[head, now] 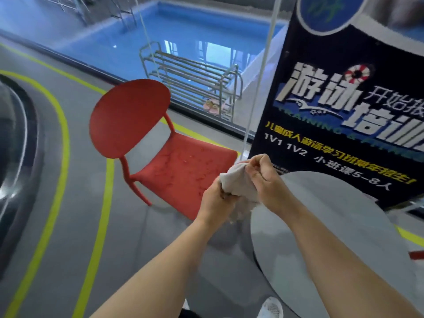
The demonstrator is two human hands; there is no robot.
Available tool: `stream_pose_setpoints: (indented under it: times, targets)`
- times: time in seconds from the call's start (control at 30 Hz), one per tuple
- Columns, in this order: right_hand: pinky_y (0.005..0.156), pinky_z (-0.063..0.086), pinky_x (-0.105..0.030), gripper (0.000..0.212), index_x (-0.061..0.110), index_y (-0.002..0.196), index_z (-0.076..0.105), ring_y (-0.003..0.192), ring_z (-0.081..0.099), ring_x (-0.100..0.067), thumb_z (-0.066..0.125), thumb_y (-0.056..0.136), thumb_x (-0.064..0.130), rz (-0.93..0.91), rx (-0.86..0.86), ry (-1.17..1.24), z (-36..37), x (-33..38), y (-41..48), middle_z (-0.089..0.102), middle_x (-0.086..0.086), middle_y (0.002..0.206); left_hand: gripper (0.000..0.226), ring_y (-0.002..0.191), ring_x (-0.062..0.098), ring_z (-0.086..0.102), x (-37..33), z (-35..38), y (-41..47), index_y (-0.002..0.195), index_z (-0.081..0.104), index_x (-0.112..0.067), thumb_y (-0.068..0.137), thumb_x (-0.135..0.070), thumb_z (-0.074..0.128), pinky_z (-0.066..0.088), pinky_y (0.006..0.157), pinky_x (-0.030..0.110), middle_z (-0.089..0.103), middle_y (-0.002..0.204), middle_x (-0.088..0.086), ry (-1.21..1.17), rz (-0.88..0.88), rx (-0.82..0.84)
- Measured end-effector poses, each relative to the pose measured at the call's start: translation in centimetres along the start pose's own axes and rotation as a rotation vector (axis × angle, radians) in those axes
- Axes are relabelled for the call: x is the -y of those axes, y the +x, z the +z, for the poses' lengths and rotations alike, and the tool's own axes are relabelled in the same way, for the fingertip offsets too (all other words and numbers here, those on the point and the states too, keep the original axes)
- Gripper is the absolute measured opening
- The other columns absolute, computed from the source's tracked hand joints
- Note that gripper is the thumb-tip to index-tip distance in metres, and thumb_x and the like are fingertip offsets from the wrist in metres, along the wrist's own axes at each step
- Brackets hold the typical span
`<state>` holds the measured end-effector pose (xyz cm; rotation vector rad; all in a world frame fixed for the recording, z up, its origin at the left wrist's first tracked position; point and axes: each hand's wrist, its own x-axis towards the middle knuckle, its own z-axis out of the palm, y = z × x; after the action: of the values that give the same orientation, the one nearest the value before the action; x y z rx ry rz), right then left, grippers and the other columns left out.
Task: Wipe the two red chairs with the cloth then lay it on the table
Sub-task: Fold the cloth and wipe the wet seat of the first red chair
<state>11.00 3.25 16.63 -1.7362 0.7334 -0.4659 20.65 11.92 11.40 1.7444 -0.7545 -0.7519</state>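
Red chair [160, 161]: moulded plastic, smooth oval back on thin struts, flat seat beaded with water droplets, standing on the grey floor to the forward left of both hands. Its seat runs from the back at the left toward the table at the right, the near corner passing just behind the left hand [214, 198]. That hand is the nearer one to the seat; it grips the lower part of the cloth [238, 184], fingers curled round it. The cloth is pale, soft, bunched into a wad with a ragged hanging edge, held in the air between chair and table. The right hand [263, 177] pinches its upper fold. Tabletop [332, 237]: round, matt grey, lying beneath the right forearm. A red sliver [416, 254] shows at the right edge; whether it is the second chair cannot be told.
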Motion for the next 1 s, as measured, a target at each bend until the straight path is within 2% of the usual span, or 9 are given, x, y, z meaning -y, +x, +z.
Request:
stream_pose_setpoints:
  times: [0.17, 0.27, 0.37, 0.43, 0.5, 0.57, 0.67, 0.77, 1.0]
  targets:
    - [0.079, 0.04, -0.033, 0.021, 0.029, 0.078, 0.039, 0.077, 0.046, -0.012, 0.039, 0.099, 0.025, 0.089, -0.059, -0.113, 7.6, 1.5, 3.4, 0.047, 0.008, 0.077, 0.028, 0.065, 0.006, 0.048, 1.9, -10.1, 1.0, 0.082, 0.046, -0.023, 0.075, -0.006, 0.067, 0.043, 0.062, 0.019, 0.051, 0.073, -0.01, 0.091, -0.049, 0.01]
    - [0.066, 0.039, -0.029, 0.012, 0.019, 0.089, 0.041, 0.07, 0.046, -0.012, 0.038, 0.099, 0.023, 0.126, -0.131, -0.147, 11.3, 1.8, 4.9, 0.047, 0.007, 0.072, 0.024, 0.075, 0.018, 0.05, 2.4, -14.4, 1.6, 0.092, 0.05, -0.009, 0.074, -0.005, 0.065, 0.048, 0.073, 0.043, 0.053, 0.077, 0.0, 0.088, -0.102, 0.086]
    - [0.059, 0.04, -0.017, 0.008, 0.017, 0.104, 0.041, 0.071, 0.052, -0.02, 0.042, 0.098, 0.023, 0.165, -0.223, -0.111, 13.5, 2.0, 5.5, 0.053, 0.001, 0.071, 0.022, 0.082, 0.021, 0.051, 2.5, -16.4, 2.4, 0.094, 0.051, -0.011, 0.078, 0.004, 0.047, 0.047, 0.074, 0.039, 0.054, 0.081, 0.003, -0.025, -0.179, 0.072]
    - [0.06, 0.046, -0.009, 0.032, 0.017, 0.122, 0.036, 0.078, 0.06, -0.026, 0.051, 0.095, 0.023, 0.229, -0.191, 0.014, 14.2, 2.1, 5.6, 0.062, -0.012, 0.079, 0.029, 0.087, 0.025, 0.053, 2.6, -16.9, 3.3, 0.1, 0.052, -0.01, 0.081, 0.008, 0.038, 0.047, 0.078, 0.041, 0.056, 0.091, 0.011, -0.195, -0.263, 0.032]
    - [0.064, 0.048, -0.005, 0.058, 0.017, 0.134, 0.03, 0.084, 0.063, -0.011, 0.063, 0.087, 0.02, 0.269, -0.129, 0.093, 14.4, 1.9, 5.9, 0.067, -0.005, 0.095, 0.025, 0.092, 0.03, 0.055, 3.0, -17.0, 4.4, 0.102, 0.054, -0.008, 0.087, 0.004, 0.039, 0.047, 0.088, 0.048, 0.057, 0.099, 0.017, -0.317, -0.322, 0.04]
    - [0.067, 0.049, -0.006, 0.062, 0.015, 0.133, 0.039, 0.088, 0.061, -0.008, 0.071, 0.08, 0.013, 0.294, -0.099, 0.069, 14.6, 1.4, 6.5, 0.064, -0.004, 0.105, 0.015, 0.093, 0.032, 0.057, 3.3, -16.9, 5.5, 0.093, 0.057, -0.012, 0.092, -0.006, 0.044, 0.047, 0.092, 0.052, 0.06, 0.099, 0.019, -0.357, -0.357, 0.066]
    - [0.071, 0.049, -0.015, 0.033, 0.008, 0.109, 0.062, 0.086, 0.06, -0.014, 0.072, 0.078, 0.006, 0.293, -0.116, 0.026, 14.6, 0.5, 7.7, 0.065, -0.004, 0.093, 0.019, 0.087, 0.028, 0.061, 3.6, -16.5, 7.3, 0.083, 0.061, -0.017, 0.094, -0.018, 0.046, 0.05, 0.087, 0.046, 0.064, 0.092, 0.013, -0.381, -0.398, 0.066]
    - [0.064, 0.042, -0.024, 0.004, 0.005, 0.085, 0.066, 0.072, 0.051, -0.014, 0.065, 0.084, 0.008, 0.282, -0.149, -0.007, 14.2, -0.6, 9.7, 0.059, -0.004, 0.075, 0.023, 0.073, 0.02, 0.058, 4.0, -16.7, 9.7, 0.072, 0.063, -0.017, 0.091, -0.016, 0.05, 0.05, 0.07, 0.034, 0.064, 0.077, 0.006, -0.329, -0.402, 0.026]
    - [0.076, 0.046, -0.028, 0.016, 0.005, 0.101, 0.062, 0.083, 0.057, -0.015, 0.051, 0.09, -0.001, 0.317, -0.245, 0.092, 12.9, -4.8, 16.7, 0.064, -0.007, 0.089, 0.022, 0.066, 0.02, 0.044, 6.0, -17.1, 17.3, 0.068, 0.058, -0.01, 0.088, -0.006, 0.05, 0.04, 0.051, 0.022, 0.051, 0.077, 0.012, -0.152, -0.375, -0.128]
